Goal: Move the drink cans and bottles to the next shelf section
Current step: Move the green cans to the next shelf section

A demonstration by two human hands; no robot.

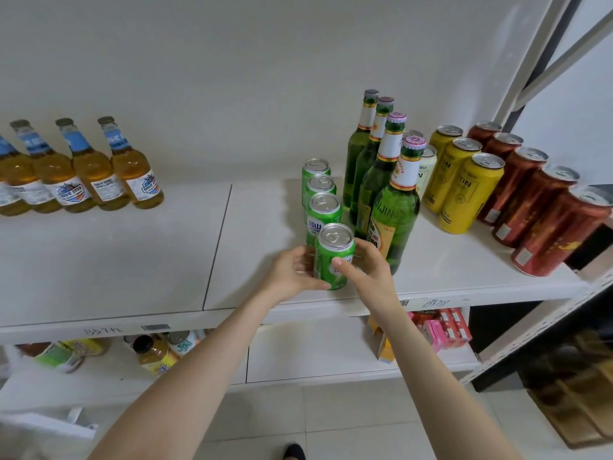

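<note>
A green drink can (332,252) stands at the front of a row of several green cans (323,207) on the right shelf section (265,227). My left hand (292,273) holds its left side and my right hand (368,270) holds its right side, thumb across the front. Right of the cans stand several green glass bottles (394,214), then yellow cans (464,190) and red cans (544,220). On the left shelf section (116,254) stand several amber bottles with blue labels (86,174).
A seam (217,244) divides the two white shelf boards. A lower shelf holds jars and small bottles (156,353) on the left and pink boxes (444,327) on the right. A slanted metal upright (530,78) bounds the right side.
</note>
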